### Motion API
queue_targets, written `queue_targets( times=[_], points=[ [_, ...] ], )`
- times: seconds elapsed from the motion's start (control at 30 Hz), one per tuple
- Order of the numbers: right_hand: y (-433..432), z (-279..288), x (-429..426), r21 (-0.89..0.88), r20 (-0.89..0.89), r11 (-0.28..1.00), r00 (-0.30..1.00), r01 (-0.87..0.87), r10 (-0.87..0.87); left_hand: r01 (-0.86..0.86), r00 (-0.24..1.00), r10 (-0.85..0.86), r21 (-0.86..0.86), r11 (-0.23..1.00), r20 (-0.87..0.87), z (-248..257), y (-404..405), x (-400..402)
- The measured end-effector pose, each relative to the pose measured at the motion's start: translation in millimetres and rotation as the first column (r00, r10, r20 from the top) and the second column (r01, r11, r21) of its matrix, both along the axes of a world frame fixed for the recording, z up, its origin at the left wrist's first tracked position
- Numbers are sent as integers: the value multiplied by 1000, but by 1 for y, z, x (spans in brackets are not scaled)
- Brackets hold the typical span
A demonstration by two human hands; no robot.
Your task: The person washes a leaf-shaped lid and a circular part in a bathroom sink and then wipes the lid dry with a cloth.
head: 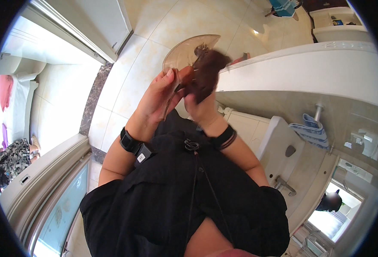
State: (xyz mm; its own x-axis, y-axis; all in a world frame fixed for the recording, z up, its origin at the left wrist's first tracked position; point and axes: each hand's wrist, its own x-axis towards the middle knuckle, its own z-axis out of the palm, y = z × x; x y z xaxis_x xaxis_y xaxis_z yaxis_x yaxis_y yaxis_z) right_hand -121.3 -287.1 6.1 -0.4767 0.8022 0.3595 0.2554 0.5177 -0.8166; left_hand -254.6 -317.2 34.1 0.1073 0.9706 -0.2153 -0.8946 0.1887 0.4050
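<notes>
Both hands are raised together at the top middle of the view. My left hand (158,96) holds a flat, thin brown-edged thing, seen nearly edge-on, with the thumb on its upper end. My right hand (201,109) grips a dark brown, blurred thing (206,75) that looks soft or bristly; its exact kind I cannot tell. An orange-brown part (185,75) lies between the two hands, touching the dark thing. Behind them, a translucent rounded plastic bin or stool (179,51) stands on the floor, with a small dark clump (201,49) over it.
A white washbasin (272,138) with a metal tap (285,185) is at the right, beside a hanging blue cloth (309,130). A white ledge (298,70) runs above it. At the left are door frames (76,29) and another person (13,160) in a further room.
</notes>
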Motion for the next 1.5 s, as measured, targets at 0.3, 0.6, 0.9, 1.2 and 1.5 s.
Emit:
queue_targets(
  times=[0.3,0.6,0.9,1.2,1.5],
  points=[
    [34,12,24,-414,-220,910,967,28,-129,52,998,-53,-43,998,-31,-10,-8,-7],
    [6,40,6,386,338,893,936,-232,98,243,772,-73,186,952,-632,-9,-9,-8],
    [28,10,22,-616,-342,783,925,-89,-164,343,189,225,279,897,-956,23,-13,-17],
    [22,35,19,-745,-579,554,772,-371,-262,589,-617,652,291,754,-442,-2,-7,-4],
    [31,17,26,-703,-317,704,844,97,-433,197,-491,609,602,774,-623,-8,-15,-5]
  ],
)
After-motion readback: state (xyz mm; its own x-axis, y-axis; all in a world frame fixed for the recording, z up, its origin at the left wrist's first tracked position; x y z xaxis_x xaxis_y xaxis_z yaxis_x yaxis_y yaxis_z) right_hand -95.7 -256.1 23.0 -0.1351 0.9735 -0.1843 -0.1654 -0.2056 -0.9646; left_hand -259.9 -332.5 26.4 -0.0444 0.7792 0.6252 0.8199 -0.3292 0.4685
